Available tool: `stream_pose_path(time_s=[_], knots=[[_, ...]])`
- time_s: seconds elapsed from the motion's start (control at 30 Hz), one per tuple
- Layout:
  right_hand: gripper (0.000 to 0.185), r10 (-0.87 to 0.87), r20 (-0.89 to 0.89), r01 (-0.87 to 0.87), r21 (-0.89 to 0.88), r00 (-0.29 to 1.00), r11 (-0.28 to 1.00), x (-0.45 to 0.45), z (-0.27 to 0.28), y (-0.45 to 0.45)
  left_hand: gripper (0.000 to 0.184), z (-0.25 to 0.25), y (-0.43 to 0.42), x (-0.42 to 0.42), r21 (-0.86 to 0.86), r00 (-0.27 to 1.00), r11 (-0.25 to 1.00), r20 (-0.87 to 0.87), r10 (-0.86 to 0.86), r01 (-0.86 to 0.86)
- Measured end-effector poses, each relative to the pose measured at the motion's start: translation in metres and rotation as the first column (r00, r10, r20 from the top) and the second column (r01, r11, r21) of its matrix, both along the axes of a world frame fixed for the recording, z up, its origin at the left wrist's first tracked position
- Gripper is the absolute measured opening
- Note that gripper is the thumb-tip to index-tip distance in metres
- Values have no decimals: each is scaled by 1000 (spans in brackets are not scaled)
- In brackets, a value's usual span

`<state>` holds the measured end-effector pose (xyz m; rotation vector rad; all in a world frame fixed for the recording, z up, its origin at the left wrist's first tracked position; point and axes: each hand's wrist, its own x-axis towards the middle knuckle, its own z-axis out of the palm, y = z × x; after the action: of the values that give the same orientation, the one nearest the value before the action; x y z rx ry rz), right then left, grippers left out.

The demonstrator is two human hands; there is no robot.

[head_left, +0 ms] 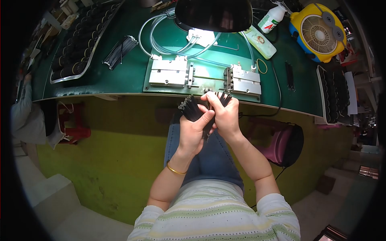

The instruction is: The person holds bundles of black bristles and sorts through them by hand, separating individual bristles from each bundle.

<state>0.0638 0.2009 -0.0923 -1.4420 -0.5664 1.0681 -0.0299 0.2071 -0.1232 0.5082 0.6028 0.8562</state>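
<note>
My left hand is closed around a bundle of thin black wire-like sticks with pale grey tips, which fan out toward the upper left. Close against it, my right hand grips more of these dark sticks, some poking out past its fingers. Both hands meet just in front of the table edge, above my lap. Right behind them sits a metal fixture with two silver pneumatic cylinder blocks, a left block and a right block, on a base plate. Where the hands overlap, the sticks are partly hidden.
A black lamp hangs over the green table. Clear air hoses loop behind the fixture. Loose black sticks lie left. Trays of black coils flank the table. Right stand a white bottle, phone and yellow fan.
</note>
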Motion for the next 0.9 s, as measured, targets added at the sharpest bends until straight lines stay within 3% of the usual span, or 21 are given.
stream_pose_path(time_s=[0.07,0.17,0.43,0.6,0.9], knots=[[21,19,-54,-20,-32,998,999,1,4,0,7,2,1,-1,-1,1000,1000,3,-2,2],[22,8,-66,-9,-15,998,1000,1,1,1,5,9,5,-8,-108,971,992,236,-34,61],[22,4,82,-14,125,997,992,-6,-3,-4,17,10,9,-22,-1,998,998,-9,-67,67],[21,46,111,-59,118,993,991,-5,0,-7,17,1,6,-21,32,997,996,13,-81,81],[18,-19,107,12,60,994,998,-2,-4,-4,16,-6,2,-15,-81,993,995,106,-54,62]])
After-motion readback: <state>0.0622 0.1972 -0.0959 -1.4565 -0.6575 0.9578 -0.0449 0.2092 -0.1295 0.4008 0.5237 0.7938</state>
